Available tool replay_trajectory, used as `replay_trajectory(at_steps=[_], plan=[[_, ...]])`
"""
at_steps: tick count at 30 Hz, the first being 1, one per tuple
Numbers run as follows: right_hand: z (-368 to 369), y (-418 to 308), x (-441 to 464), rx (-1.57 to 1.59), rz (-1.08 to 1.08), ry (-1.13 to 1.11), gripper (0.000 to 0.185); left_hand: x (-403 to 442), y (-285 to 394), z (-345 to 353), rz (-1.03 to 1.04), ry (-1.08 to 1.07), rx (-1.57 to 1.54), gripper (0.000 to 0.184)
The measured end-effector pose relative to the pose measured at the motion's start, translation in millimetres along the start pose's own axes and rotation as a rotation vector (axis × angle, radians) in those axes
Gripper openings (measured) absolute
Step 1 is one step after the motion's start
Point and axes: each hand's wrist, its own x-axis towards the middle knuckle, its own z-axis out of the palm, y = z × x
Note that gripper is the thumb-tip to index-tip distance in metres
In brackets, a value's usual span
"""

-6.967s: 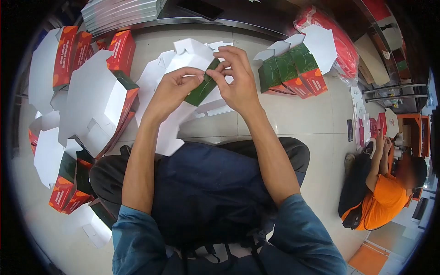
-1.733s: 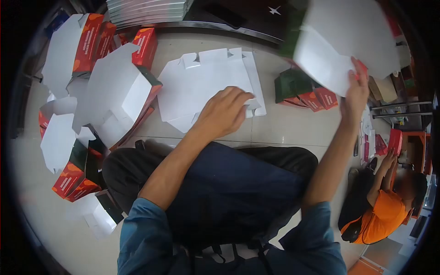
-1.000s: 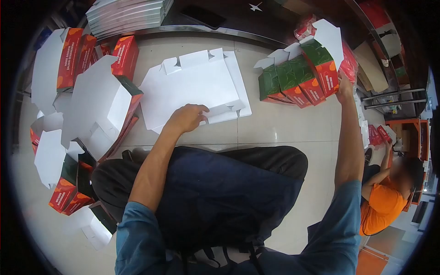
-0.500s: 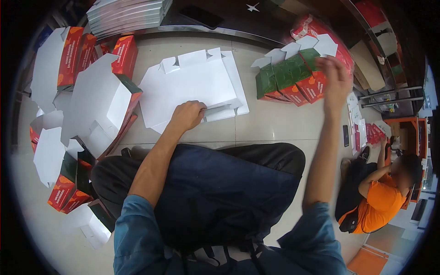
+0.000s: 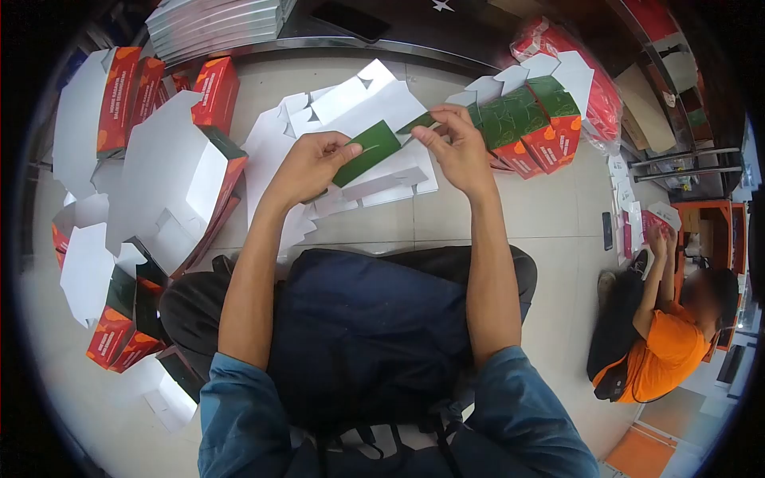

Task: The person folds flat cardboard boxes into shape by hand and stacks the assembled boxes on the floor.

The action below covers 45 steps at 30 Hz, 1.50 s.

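Note:
In front of my crossed legs, a box blank (image 5: 390,105) of cardboard, white inside and green outside, is raised over flat white blanks (image 5: 267,139) on the floor. My left hand (image 5: 311,169) pinches a green flap (image 5: 374,150) of it between thumb and fingers. At the right end my right hand (image 5: 462,151) is closed on another green flap of the same blank, partly hidden by the fingers. Just beyond the right hand stands a row of folded green and red boxes (image 5: 522,119) with white flaps up.
Open red and white boxes (image 5: 171,171) crowd the floor at left, more boxes (image 5: 119,338) below them. A stack of flat sheets (image 5: 215,32) and a dark phone (image 5: 351,20) lie at the top. A red wrapped bundle (image 5: 602,107) is upper right. A co-worker in orange (image 5: 669,350) sits at right.
My right hand has come left from the row of boxes to the blank. The blank is now lifted and tilted, its green side showing, with both hands on it.

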Motion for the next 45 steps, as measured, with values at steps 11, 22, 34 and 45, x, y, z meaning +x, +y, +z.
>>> replay_trajectory(at_steps=[11, 22, 34, 45], plan=[[33.7, -34.0, -19.9, -0.469, -0.269, -0.263, 0.015, -1.7, -19.8, 11.5, 0.048, -0.078, -0.101, 0.022], [46.1, -40.7, -21.7, -0.232, -0.263, -0.106, 0.061, -5.6, -1.2, 2.2, -0.033, -0.078, -0.565, 0.022], [77.3, -62.5, -44.0, 0.004, -0.531, -0.206, 0.072, -10.6, 21.9, -5.6, 0.283, 0.581, -0.841, 0.026], [64.0, -57.0, -34.1, 0.000, -0.555, 0.135, 0.045, -20.5, 35.1, 11.3, 0.386, 0.234, -1.020, 0.033]])
